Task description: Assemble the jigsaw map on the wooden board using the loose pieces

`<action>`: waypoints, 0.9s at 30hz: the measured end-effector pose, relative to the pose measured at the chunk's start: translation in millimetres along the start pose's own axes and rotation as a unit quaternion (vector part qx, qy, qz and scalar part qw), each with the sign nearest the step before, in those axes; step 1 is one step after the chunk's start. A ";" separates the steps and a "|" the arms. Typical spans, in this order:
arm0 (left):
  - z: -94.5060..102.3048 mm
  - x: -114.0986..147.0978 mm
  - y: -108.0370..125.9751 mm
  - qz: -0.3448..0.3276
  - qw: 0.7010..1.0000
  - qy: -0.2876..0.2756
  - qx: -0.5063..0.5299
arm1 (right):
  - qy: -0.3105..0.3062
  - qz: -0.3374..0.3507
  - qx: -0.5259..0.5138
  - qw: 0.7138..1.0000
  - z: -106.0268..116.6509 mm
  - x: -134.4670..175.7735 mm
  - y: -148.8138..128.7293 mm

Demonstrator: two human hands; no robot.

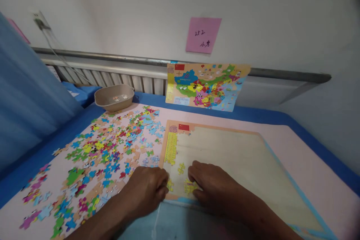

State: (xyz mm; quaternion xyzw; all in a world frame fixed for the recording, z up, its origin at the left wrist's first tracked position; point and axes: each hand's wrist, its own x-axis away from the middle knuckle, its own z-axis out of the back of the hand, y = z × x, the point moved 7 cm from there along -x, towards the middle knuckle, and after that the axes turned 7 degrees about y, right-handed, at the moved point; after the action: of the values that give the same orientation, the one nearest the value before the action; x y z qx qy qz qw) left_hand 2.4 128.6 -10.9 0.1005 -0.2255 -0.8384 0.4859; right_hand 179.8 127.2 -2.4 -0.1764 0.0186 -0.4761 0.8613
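My left hand [150, 187] is closed at the near left corner of the puzzle board [230, 157], its fingertips on a partly covered yellow puzzle piece [170, 185]. On the board, my right hand [212, 182] curls its fingers and thumb around a small cluster of joined yellow puzzle pieces [189, 186]. Between and beyond the hands lies a loose yellow piece [181, 168]. A joined yellow strip [170, 148] runs down the board's left side, below a red flag piece [184, 127] in the far left corner. The fingertips of both hands are partly hidden.
Many colourful loose puzzle pieces [109, 153] spread over the pink sheet to the left. Behind them stands a beige basin [114, 97] with several pieces inside. A printed map picture [206, 87] leans against the rail [292, 75] at the back. A blue curtain [30, 101] hangs at left.
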 end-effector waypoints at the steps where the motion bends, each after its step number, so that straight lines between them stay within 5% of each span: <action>1: -1.3 -0.1 -0.4 -0.003 1.000 0.001 -0.002 | 0.002 -0.002 0.000 1.000 0.3 -0.4 -0.2; 27: -6.9 -0.5 -1.3 0.010 1.000 0.001 -0.014 | 0.027 -0.041 -0.005 0.999 -4.6 -7.1 0.5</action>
State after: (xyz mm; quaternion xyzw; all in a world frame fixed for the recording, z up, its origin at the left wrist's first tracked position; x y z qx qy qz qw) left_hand 4.4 127.6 -17.6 0.0924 -0.2141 -0.8365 0.4959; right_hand 175.3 132.0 -7.9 -0.1682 0.0371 -0.5160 0.8391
